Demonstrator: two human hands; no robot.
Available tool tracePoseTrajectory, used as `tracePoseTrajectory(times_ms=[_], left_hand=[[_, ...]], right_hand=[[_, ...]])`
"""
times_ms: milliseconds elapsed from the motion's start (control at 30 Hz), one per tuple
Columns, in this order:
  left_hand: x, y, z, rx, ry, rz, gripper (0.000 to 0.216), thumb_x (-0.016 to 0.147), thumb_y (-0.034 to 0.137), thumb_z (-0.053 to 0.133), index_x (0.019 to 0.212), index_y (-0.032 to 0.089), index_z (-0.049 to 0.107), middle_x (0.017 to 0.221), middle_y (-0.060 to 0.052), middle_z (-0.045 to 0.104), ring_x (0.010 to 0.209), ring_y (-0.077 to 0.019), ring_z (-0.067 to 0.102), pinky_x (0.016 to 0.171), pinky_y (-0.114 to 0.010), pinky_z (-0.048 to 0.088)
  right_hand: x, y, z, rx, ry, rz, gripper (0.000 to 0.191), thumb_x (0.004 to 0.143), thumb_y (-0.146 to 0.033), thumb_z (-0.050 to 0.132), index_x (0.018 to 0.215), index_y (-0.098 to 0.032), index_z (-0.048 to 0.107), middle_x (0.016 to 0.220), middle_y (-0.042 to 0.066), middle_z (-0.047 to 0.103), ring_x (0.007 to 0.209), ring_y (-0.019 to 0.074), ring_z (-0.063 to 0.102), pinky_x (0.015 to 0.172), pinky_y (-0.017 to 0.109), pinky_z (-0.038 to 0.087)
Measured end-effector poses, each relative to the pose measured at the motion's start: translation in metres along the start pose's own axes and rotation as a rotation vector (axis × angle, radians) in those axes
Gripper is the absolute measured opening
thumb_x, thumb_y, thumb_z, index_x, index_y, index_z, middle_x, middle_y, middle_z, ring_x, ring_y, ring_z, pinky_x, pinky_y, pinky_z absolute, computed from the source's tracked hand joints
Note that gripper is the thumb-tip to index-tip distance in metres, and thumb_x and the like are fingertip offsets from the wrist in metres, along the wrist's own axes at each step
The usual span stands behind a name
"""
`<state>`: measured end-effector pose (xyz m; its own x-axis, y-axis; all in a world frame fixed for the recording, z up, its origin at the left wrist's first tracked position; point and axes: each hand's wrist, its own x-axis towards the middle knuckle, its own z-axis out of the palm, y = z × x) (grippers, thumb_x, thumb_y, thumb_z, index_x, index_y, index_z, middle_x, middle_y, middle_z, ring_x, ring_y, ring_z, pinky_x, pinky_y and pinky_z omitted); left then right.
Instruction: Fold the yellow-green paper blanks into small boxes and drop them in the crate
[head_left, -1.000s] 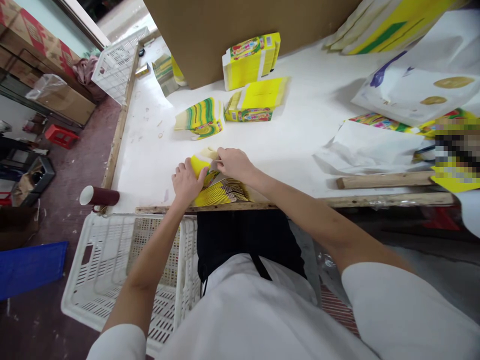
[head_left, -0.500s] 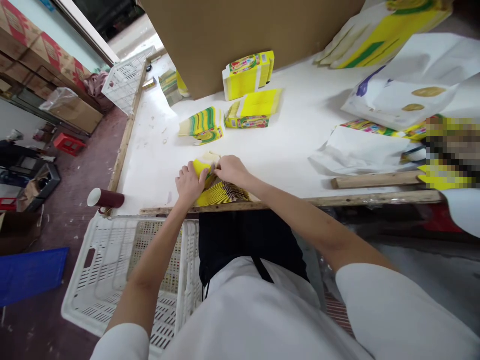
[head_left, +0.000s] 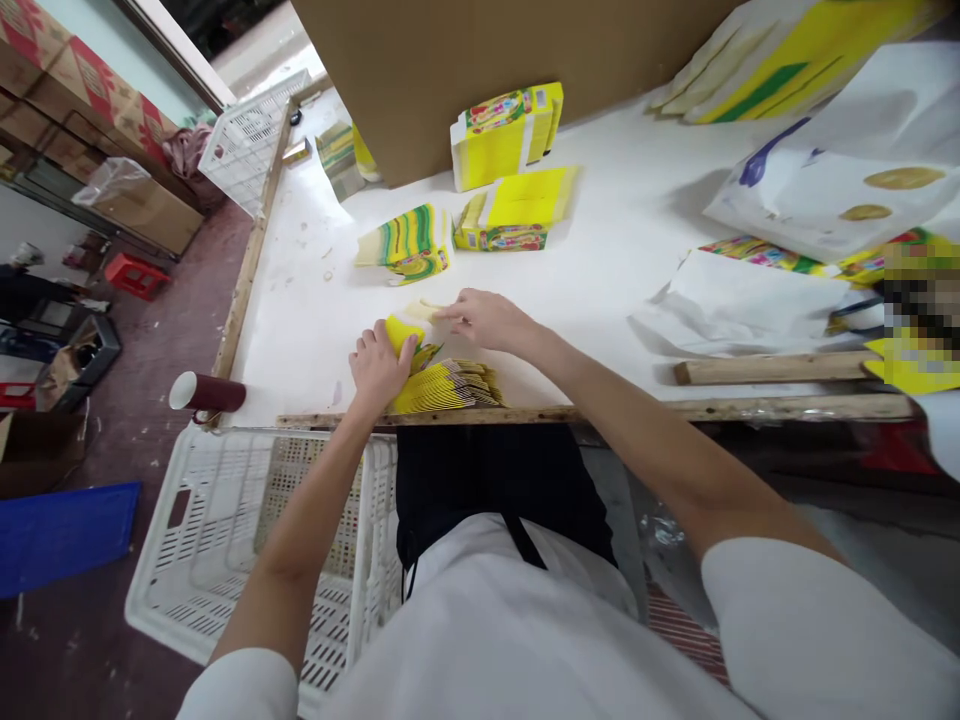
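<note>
My left hand [head_left: 377, 366] is closed on a small yellow flat carton [head_left: 405, 335] at the near edge of the white table [head_left: 600, 290], thumb pressed on its top. Under it lies a fanned stack of yellow flat cartons [head_left: 446, 385]. My right hand [head_left: 487, 318] reaches over the stack, its fingertips pinching a pale flap [head_left: 424, 309] of the carton. Further back lie a striped green-yellow bundle of cartons [head_left: 401, 240], a flat yellow bundle [head_left: 514, 210] and an upright yellow bundle [head_left: 506, 135].
A white slatted crate [head_left: 225, 530] stands on the floor at my left, a dark red cup [head_left: 206, 392] at the table's corner. A big brown cardboard box [head_left: 480, 50] blocks the back. White paper sheets [head_left: 742, 300], a wooden strip [head_left: 772, 368] and printed bags lie right.
My right hand has slid a little away from my left and now pinches the pale flap further back. The left hand keeps its hold. The camera shifted slightly.
</note>
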<state>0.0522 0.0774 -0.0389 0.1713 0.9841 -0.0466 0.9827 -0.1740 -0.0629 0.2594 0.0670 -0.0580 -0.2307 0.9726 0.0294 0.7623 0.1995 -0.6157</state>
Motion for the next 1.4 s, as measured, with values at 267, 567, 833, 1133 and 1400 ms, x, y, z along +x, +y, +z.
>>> tracePoseTrajectory(times_ms=[267,567,833,1133,1400], left_hand=[[0.000,-0.001,0.002,0.003,0.009,0.007,0.068,0.097,0.061,0.026,0.140,0.012,0.041,0.128,-0.022,0.058,0.120,-0.0353,0.055,0.095,-0.046,0.044],[-0.001,-0.003,0.002,0.032,0.004,0.048,0.068,0.098,0.059,0.026,0.144,0.010,0.037,0.130,-0.022,0.057,0.120,-0.0351,0.054,0.096,-0.045,0.045],[-0.004,-0.001,0.002,0.025,0.009,0.068,0.063,0.099,0.054,0.028,0.141,0.008,0.038,0.128,-0.023,0.057,0.120,-0.0349,0.054,0.095,-0.044,0.045],[-0.004,-0.005,-0.003,-0.014,0.000,0.075,0.064,0.097,0.058,0.032,0.141,0.010,0.038,0.128,-0.022,0.057,0.121,-0.0348,0.055,0.096,-0.045,0.045],[0.001,-0.004,-0.005,-0.068,-0.057,0.045,0.067,0.094,0.061,0.038,0.139,0.011,0.040,0.127,-0.021,0.057,0.122,-0.0375,0.054,0.096,-0.048,0.046]], right_hand=[[0.002,-0.002,0.015,-0.158,0.080,-0.096,0.021,0.091,-0.020,0.051,0.094,-0.018,0.072,0.108,0.012,0.065,0.096,0.0232,0.058,0.072,0.031,0.039],[0.022,-0.029,0.033,-0.118,0.103,0.176,0.032,0.090,-0.022,0.048,0.116,-0.009,0.061,0.108,0.019,0.072,0.096,0.0294,0.065,0.079,0.035,0.044],[0.017,-0.055,0.040,0.003,-0.012,0.315,0.029,0.091,-0.026,0.050,0.098,-0.012,0.074,0.096,0.016,0.077,0.087,0.0232,0.071,0.070,0.027,0.049],[0.002,-0.042,0.018,0.004,-0.005,0.269,0.028,0.088,-0.028,0.054,0.098,-0.011,0.075,0.104,0.018,0.076,0.097,0.0265,0.068,0.075,0.030,0.046],[-0.022,0.000,-0.017,0.182,-0.421,-0.028,0.015,0.075,-0.023,0.072,0.088,-0.022,0.080,0.086,-0.001,0.080,0.079,0.0157,0.069,0.072,0.022,0.046]])
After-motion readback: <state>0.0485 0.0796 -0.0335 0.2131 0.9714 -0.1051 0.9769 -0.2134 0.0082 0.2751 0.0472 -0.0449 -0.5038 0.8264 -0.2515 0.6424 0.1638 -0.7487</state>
